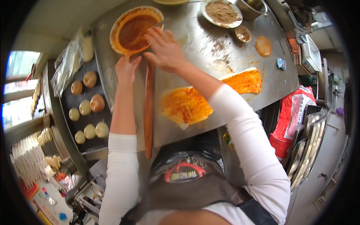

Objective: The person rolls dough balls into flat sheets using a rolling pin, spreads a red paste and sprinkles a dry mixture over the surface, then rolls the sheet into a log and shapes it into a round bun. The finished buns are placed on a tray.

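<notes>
A bowl of reddish-brown sauce (pixel 135 29) stands at the back left of the metal worktable (pixel 180 78). My right hand (pixel 166 50) is over the bowl's right side, slightly blurred, with fingers extended and thumb apart. Just beyond those fingers a metal utensil (pixel 159 23) crosses the rim. My left hand (pixel 126 69) is at the bowl's near rim; whether it grips the rim is unclear. Between my hands and toward me lies a tapered wooden rolling pin (pixel 149 112). Right of it, a flat strip of dough (pixel 185 105) is coated with orange sauce, partly hidden by my right forearm.
A dark tray (pixel 90 147) at left holds several round dough pieces (pixel 85 107), with a plastic bag (pixel 70 62) behind. Toward the back right are a plate of brown powder (pixel 222 12), a metal pot (pixel 253 9) and a small bowl (pixel 243 34). A red sack (pixel 289 123) stands beyond the right edge.
</notes>
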`<state>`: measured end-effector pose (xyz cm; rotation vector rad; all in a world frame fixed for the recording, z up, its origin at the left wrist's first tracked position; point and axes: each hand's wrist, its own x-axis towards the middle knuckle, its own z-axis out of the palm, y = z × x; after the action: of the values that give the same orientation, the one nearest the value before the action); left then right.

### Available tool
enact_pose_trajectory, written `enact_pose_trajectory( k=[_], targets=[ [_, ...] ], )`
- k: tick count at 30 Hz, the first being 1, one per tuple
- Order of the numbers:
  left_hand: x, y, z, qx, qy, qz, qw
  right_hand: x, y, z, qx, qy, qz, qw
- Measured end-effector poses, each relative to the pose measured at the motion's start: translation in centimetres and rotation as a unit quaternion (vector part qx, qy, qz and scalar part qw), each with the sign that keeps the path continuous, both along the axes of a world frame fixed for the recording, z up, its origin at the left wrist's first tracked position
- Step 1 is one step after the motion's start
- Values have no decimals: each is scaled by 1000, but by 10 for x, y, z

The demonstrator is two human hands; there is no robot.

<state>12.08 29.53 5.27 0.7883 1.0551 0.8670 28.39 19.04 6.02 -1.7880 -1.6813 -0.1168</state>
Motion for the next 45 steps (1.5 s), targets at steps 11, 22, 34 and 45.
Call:
enact_pose_trajectory(
  k=[11,22,34,45],
  targets=[
    [3,21,-22,244,238,-83,936,35,-91,-41,-29,78,39,996],
    [291,-226,21,77,123,-438,887,336,-301,-29,-130,87,-224,962],
    [441,-239,-46,41,309,-446,839,357,-296,-32,-225,20,-70,972],
    [438,-266,-35,217,372,-333,839,383,-273,-52,-112,201,-126,965]
  ],
)
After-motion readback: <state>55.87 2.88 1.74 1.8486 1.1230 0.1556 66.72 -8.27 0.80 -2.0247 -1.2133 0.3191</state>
